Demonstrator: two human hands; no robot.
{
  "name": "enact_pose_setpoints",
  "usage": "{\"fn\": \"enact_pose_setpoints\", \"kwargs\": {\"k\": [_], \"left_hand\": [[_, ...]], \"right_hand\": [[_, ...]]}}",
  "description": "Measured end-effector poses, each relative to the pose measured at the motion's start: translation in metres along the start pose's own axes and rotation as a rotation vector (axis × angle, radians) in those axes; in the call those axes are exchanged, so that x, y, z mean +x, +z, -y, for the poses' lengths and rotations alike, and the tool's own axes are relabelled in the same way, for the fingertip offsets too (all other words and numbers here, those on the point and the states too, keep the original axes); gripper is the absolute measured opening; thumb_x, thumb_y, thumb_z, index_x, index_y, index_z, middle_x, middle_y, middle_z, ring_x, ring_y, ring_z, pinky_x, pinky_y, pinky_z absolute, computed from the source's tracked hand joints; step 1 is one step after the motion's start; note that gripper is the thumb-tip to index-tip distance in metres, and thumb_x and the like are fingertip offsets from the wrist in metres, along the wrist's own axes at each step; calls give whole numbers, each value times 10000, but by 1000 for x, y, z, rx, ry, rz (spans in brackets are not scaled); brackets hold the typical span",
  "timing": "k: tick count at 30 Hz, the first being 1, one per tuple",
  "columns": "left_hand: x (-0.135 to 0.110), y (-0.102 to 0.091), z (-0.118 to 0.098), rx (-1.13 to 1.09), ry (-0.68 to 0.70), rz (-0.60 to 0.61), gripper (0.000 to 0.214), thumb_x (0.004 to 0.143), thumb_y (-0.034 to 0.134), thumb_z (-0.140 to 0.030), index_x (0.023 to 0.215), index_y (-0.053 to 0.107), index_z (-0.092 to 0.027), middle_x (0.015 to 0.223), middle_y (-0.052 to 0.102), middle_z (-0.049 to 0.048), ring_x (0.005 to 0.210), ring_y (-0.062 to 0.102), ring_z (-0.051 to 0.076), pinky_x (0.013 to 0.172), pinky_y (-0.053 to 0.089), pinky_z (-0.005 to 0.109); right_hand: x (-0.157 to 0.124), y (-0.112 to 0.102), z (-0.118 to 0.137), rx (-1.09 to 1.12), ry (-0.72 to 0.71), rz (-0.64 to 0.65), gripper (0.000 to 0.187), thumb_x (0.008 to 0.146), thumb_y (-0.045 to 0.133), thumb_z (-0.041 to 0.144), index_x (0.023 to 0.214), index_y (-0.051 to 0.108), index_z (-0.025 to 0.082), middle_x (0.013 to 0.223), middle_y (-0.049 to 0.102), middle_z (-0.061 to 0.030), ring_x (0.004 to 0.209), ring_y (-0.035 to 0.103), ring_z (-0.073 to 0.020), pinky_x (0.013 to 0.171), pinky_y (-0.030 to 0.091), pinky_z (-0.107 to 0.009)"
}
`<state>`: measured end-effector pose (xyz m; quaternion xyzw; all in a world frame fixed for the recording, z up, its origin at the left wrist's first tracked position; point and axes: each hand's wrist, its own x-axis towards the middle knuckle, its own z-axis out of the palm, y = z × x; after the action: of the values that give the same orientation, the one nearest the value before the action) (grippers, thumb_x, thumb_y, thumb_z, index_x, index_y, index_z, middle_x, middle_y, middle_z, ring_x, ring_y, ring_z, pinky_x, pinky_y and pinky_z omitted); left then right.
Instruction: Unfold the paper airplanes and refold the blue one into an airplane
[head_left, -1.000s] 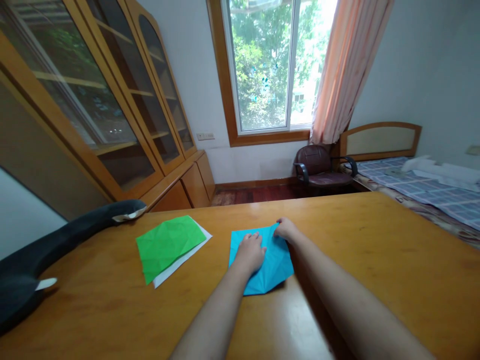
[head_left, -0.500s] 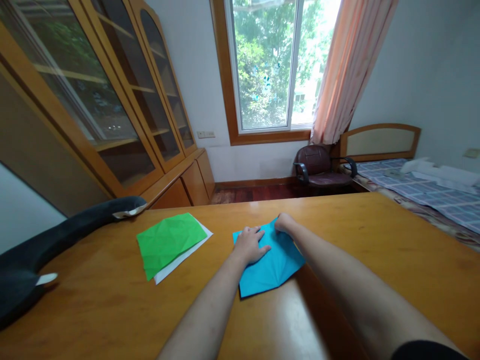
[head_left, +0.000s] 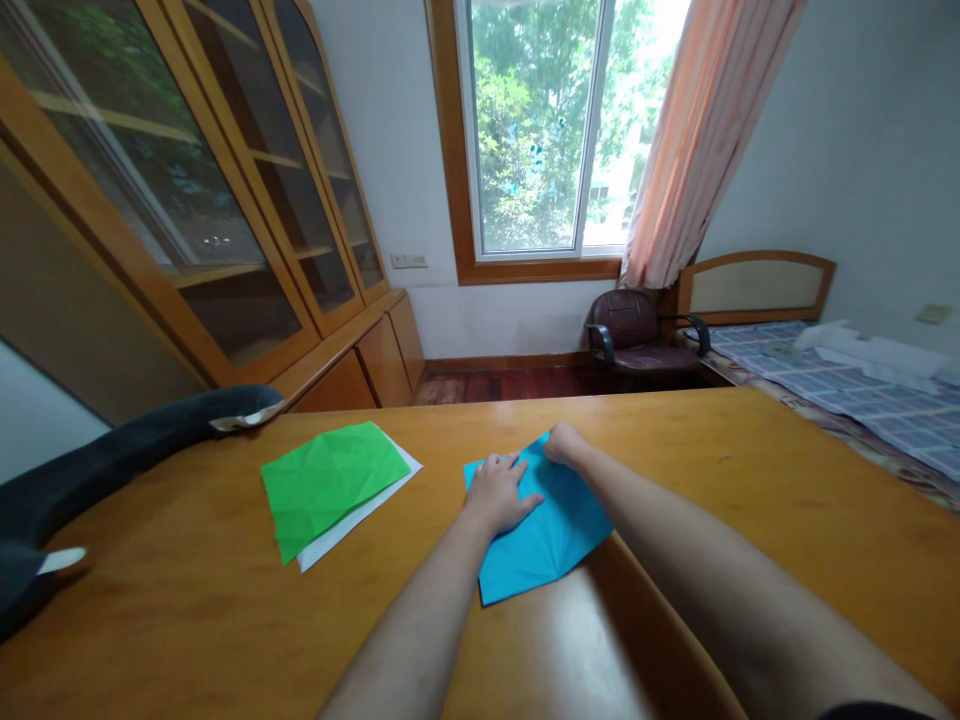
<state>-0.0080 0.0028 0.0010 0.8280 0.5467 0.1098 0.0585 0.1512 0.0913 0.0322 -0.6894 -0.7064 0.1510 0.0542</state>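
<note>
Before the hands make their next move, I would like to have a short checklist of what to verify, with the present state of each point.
1. Left hand lies spread on the blue paper: ok.
2. Right hand is at the blue paper's far edge: ok.
3. Right fingertips' hold on that edge is secure: cannot tell, they are hidden from view.
4. Blue paper is free of creases: not ok, crease lines show in its near part.
5. Green paper lies apart from the blue one: ok.
6. Dark object at the left is clear of both papers: ok.
</note>
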Motion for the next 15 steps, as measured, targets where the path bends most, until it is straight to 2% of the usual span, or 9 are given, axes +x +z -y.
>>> {"fn": "enact_pose_setpoints", "kwargs": {"k": [3,6,11,15], "left_hand": [[0,-1,1,-11,1,-10,709,795,517,-677,1342,518,-226,1441,475,98,1232,435,335,1024,375,463],[2,0,2,-16,-6,-26,638,827,523,-617,1313,546,-203,1409,506,109,1219,461,320,1035,374,437],[6,6,8,-17,-9,-47,419,915,465,-359,1267,591,-168,1372,550,101,1214,489,275,1056,373,386],[8,8,11,-25,-7,-59,408,912,462,-302,1266,596,-149,1369,556,101,1214,495,271,1073,371,374]], "right_hand": [[-17,3,-3,14,45,-15,220,828,632,243,1019,691,152,992,715,-127,938,673,-251,719,472,-274],[-36,6,-3,32,23,-54,192,848,559,236,988,685,199,983,722,-94,903,667,-226,680,432,-256],[-62,16,-4,-17,-138,-169,148,839,501,143,879,636,189,889,705,-78,836,639,-198,653,364,-251],[-76,21,-7,-106,-234,-193,180,899,425,150,936,598,184,887,692,-85,837,639,-202,667,363,-259]]}}
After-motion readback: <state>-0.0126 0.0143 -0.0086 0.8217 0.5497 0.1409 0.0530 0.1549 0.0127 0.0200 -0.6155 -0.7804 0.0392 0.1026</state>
